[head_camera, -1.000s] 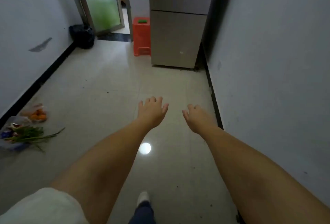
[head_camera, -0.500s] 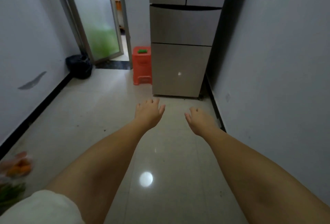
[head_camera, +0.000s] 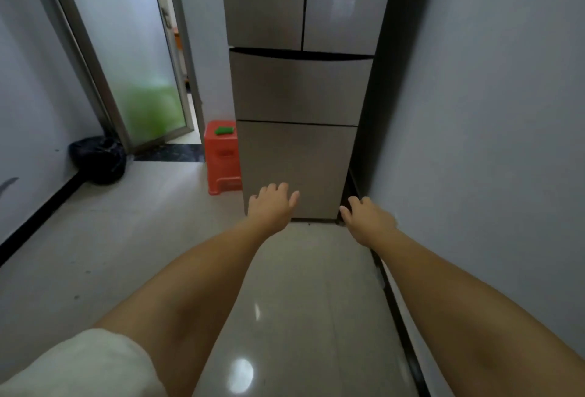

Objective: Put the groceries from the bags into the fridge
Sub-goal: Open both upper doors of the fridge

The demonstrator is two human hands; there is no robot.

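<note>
Empty hands point(head_camera: 319, 211) reach toward closed fridge point(head_camera: 300, 89).

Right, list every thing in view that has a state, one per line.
fridge: upper doors and both drawers shut.
left hand: open, empty, fingers spread.
right hand: open, empty.
glass door: ajar.
red stool: upright, a green thing on top.
black bag: slumped on the floor by the wall.

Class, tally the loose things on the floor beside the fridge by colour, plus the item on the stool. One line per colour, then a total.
Orange-red: 1, the stool
Green: 1, the small item on the stool
Black: 1, the bag by the glass door
Total: 3
</note>
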